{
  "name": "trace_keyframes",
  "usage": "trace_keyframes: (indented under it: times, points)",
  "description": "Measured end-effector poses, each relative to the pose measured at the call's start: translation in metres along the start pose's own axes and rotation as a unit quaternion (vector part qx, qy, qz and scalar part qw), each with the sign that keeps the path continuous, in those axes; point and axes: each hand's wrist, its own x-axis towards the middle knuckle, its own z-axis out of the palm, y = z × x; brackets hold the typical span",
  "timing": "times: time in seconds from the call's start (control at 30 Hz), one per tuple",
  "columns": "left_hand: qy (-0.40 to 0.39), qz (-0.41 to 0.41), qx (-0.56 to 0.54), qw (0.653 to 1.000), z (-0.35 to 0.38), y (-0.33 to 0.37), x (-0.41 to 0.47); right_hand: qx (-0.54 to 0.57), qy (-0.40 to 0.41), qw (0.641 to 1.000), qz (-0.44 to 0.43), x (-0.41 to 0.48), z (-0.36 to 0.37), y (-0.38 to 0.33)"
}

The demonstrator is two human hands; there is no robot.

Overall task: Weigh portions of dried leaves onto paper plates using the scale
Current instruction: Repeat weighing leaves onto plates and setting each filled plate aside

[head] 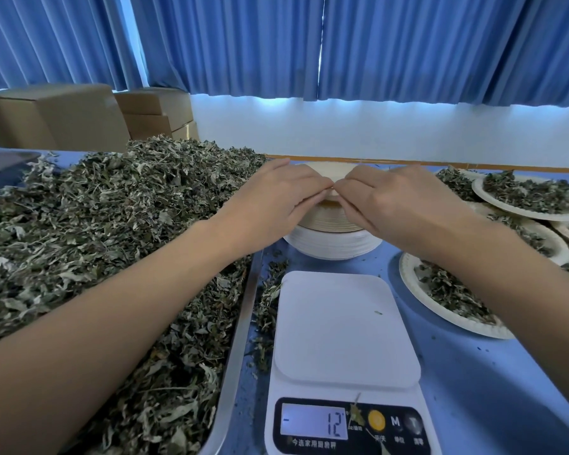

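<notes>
Scale [345, 326]: white, lone leaf fleck on platform, display −12.
Dried leaves [112, 224]: grey-green heap, left of Scale.
Plate stack [332, 239]: upright, behind Scale.
Filled plates [454, 297]: right of Scale.

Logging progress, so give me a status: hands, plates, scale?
Status: left hand and right hand pinch top plate of stack. No plate on scale, reads minus 12. Nothing in the way.

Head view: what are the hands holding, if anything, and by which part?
Both the left hand and right hand pinch the near rim of the top paper plate on the stack behind the scale.
</notes>
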Motion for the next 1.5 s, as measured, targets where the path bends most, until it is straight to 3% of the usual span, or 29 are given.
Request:
trace_keyframes:
  times: [0.27,0.43,0.57,0.67,0.8,0.87,0.97,1.17,1.27,1.37,1.43,1.5]
  points:
    - [0.041,0.027,-0.018,0.999,-0.008,0.007,-0.001,-0.021,0.008,0.996,-0.081,0.002,-0.013,0.006]
    - [0.044,0.028,-0.051,0.997,-0.014,0.01,0.002,-0.004,-0.001,0.999,-0.037,-0.005,-0.017,0.005]
    - [0.006,-0.013,-0.11,0.994,-0.022,0.016,0.004,0.038,-0.029,0.999,0.001,-0.012,-0.023,-0.001]
    - [-0.009,-0.045,-0.141,0.989,-0.031,0.027,0.001,0.122,-0.009,0.992,0.04,-0.023,-0.039,-0.003]
    - [-0.072,-0.04,-0.141,0.987,-0.053,0.045,-0.013,0.148,0.047,0.988,0.015,-0.054,-0.046,-0.009]
    - [-0.117,-0.033,-0.155,0.98,-0.064,0.056,-0.028,0.197,0.131,0.972,-0.004,-0.075,-0.04,-0.013]
    - [-0.168,-0.009,-0.16,0.973,-0.073,0.076,-0.053,0.288,0.214,0.932,0.052,-0.105,-0.027,-0.024]
    - [-0.244,-0.031,-0.173,0.954,-0.065,0.096,-0.085,0.375,0.242,0.884,0.137,-0.134,-0.008,-0.05]
    - [-0.179,-0.104,-0.242,0.948,-0.068,0.089,-0.088,0.403,0.257,0.852,0.213,-0.137,-0.005,-0.052]
    - [-0.075,-0.188,-0.192,0.96,-0.069,0.065,-0.084,0.426,0.259,0.811,0.306,-0.142,-0.006,-0.054]
    - [-0.152,-0.228,-0.093,0.957,-0.064,0.044,-0.079,0.45,0.238,0.772,0.379,-0.144,-0.007,-0.056]
    - [-0.279,-0.274,-0.032,0.92,-0.057,0.028,-0.076,0.467,0.193,0.753,0.422,-0.151,-0.009,-0.058]
